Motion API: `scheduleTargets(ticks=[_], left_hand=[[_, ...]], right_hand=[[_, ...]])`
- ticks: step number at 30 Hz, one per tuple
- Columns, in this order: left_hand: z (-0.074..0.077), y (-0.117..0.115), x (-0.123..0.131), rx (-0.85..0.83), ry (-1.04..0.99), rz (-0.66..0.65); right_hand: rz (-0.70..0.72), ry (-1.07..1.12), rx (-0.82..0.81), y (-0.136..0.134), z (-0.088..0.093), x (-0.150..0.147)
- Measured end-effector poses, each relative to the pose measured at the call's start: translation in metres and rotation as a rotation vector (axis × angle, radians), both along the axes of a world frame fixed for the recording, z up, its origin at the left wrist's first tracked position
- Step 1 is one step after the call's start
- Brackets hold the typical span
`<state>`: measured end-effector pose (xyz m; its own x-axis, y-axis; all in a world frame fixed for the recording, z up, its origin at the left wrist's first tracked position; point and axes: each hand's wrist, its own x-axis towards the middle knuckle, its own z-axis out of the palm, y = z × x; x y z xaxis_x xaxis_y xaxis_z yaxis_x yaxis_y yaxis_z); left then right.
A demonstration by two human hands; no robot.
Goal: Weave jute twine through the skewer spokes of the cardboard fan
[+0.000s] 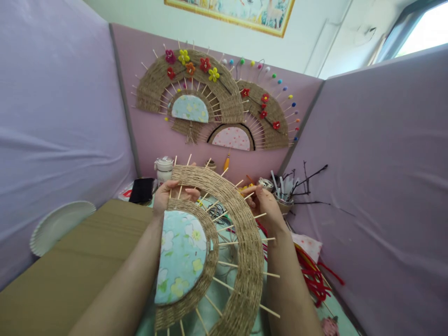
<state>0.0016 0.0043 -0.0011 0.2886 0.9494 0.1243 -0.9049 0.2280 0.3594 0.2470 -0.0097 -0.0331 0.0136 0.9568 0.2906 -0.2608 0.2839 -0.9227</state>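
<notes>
A half-round fan frame woven of brown twine (pixel 250 247) on pale wooden sticks is held up over the table, turned so its straight side faces left. Its inner half-disc (pixel 184 256) is covered in light blue flowered cloth. My left hand (pixel 171 193) grips the upper left end of the frame, fingers passing behind the sticks. At the upper right outer rim, my right hand (pixel 261 203) has thumb and forefinger pinched together by a stick tip; its other fingers are curled and partly hidden.
Two finished fans (pixel 224 88) hang on the pink partition ahead. Behind the frame stand a white-lidded jar (pixel 164 169) and a pot of twigs (pixel 284 204). A brown board (pixel 115 233) and black phone (pixel 141 190) lie left; red pipe cleaners (pixel 315 280) lie right.
</notes>
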Motion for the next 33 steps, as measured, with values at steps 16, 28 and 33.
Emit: scheduleTargets(ticks=[16, 28, 33], left_hand=[[0.000, 0.003, -0.006, 0.028, 0.020, 0.032], [0.004, 0.006, -0.013, -0.011, 0.018, 0.107], [0.009, 0.004, -0.017, -0.001, -0.019, 0.143]], right_hand=[[0.097, -0.086, -0.087, 0.002, -0.006, 0.005], [-0.374, -0.596, 0.168, -0.004, 0.007, 0.010], [-0.425, -0.590, 0.217, -0.011, 0.015, 0.006]])
